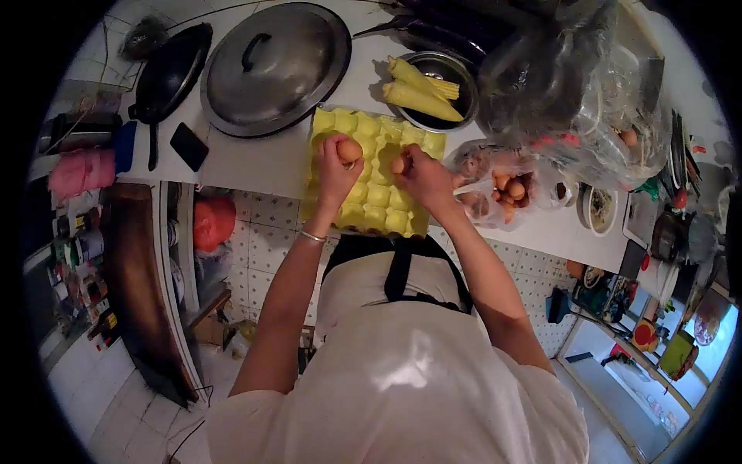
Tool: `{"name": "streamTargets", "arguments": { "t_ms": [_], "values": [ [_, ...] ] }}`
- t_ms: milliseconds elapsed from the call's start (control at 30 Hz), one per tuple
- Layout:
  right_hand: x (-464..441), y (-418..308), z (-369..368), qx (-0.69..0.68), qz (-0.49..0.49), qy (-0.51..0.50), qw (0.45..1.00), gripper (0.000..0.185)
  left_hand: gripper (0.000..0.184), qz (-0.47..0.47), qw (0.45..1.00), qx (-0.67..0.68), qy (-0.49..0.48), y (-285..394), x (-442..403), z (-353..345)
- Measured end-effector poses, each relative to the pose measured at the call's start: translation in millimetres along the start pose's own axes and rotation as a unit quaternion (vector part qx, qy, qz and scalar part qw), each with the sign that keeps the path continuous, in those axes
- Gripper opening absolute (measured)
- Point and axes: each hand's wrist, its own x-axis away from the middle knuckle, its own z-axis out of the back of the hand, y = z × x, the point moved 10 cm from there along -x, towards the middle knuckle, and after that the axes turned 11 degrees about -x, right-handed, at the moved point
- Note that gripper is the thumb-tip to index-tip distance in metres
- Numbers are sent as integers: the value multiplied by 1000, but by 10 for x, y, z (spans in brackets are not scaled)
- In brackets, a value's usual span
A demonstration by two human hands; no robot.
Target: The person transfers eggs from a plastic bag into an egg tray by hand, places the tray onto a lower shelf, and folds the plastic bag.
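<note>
Yellow tray (376,193), eggs in plastic bag (473,210), corn in bowl (473,91)

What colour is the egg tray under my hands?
The egg tray is bright yellow, as the head view shows.

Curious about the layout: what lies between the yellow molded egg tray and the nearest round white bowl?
The head view shows clear plastic bags there, one holding brown eggs.

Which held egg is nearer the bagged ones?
The egg in the right hand; the other egg, in the left hand, is farther from the bagged eggs.
</note>
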Motion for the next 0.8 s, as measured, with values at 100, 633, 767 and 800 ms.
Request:
{"name": "streamTargets", "arguments": {
  "t_ms": [100,633,767,800],
  "values": [
    [-230,-156,-170,2,30,20,999,32,51,-55,993,-94,39,70,-172,139],
    [-1026,-530,-820,81,43,28,995,22,53,-135,961,-240,-36,-171,-773,282],
    [-1088,-476,-903,101,39,35,994,20,53,-96,977,-159,-109,-356,-835,256],
    [-1105,-449,-906,109,33,39,993,20,52,-90,981,-123,-124,-378,-834,231]
  ]
}}
